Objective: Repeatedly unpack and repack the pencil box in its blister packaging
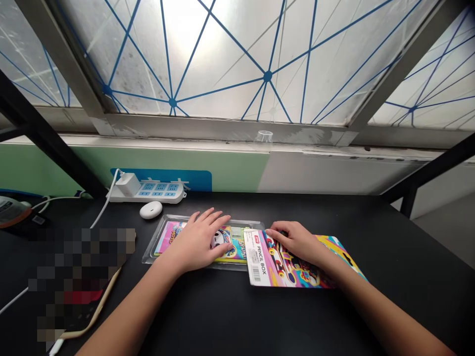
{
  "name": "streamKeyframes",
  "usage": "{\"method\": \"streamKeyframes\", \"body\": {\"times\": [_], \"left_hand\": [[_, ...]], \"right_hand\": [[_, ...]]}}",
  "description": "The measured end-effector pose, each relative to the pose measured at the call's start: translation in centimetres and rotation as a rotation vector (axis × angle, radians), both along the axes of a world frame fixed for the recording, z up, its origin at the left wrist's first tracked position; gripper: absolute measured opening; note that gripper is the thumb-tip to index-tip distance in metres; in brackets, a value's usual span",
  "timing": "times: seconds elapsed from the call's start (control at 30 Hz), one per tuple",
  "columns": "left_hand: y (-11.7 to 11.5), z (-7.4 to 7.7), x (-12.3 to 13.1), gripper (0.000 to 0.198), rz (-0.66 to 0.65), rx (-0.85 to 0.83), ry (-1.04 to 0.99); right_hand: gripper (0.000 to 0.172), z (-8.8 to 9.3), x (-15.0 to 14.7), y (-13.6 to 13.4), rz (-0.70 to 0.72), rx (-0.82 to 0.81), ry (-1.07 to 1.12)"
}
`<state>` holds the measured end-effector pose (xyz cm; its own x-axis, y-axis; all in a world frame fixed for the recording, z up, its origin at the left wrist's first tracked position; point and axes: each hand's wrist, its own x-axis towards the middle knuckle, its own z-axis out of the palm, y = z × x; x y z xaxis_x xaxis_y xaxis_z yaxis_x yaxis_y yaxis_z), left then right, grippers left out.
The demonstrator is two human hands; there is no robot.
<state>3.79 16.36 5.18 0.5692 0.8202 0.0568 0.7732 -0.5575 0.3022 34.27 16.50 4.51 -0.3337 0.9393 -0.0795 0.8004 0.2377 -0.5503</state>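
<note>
My left hand [200,242] lies with fingers spread over a colourful pencil box [168,236] with cartoon faces and bright lettering. That box sits in a clear plastic tray [150,254] on the black table; the hand hides its middle. To the right, a printed cardboard backing card [261,278] marked "PENCIL BOX" overlaps the tray's right end. My right hand [297,242] is closed at the card's upper edge, thumb on top and the other fingers curled, partly hidden. The forearm crosses over the card's right part.
A white power strip [159,192] with a plugged-in charger [128,184] stands along the back wall. Before it lies a white earbud case [151,210]. At left is a partly blurred phone [89,306] with a cable. A clear cup [264,140] stands on the windowsill.
</note>
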Motion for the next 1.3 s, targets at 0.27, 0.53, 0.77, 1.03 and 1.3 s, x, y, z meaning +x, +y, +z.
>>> {"method": "streamKeyframes", "body": {"times": [0.27, 0.53, 0.77, 1.03, 1.3], "left_hand": [[0.0, 0.1, 0.0, 0.064, -0.024, 0.001, -0.001], [0.1, -0.3, -0.2, 0.064, -0.044, 0.004, -0.021], [0.0, -0.1, -0.4, 0.064, -0.050, 0.004, -0.052], [-0.1, -0.6, 0.8, 0.054, 0.015, 0.005, -0.090], [-1.9, -0.2, 3.5, 0.040, 0.116, -0.099, -0.381]], "right_hand": [[0.042, -0.1, 2.6, 1.5, -0.071, 0.056, -0.006], [0.038, -0.1, 3.0, 1.4, -0.075, 0.224, 0.020], [0.036, 0.0, 3.9, 1.8, -0.050, 0.272, 0.002], [0.031, -0.1, -0.5, -0.5, -0.179, 0.194, 0.044], [0.036, -0.8, -3.6, -1.2, -0.138, 0.135, 0.016]]}}
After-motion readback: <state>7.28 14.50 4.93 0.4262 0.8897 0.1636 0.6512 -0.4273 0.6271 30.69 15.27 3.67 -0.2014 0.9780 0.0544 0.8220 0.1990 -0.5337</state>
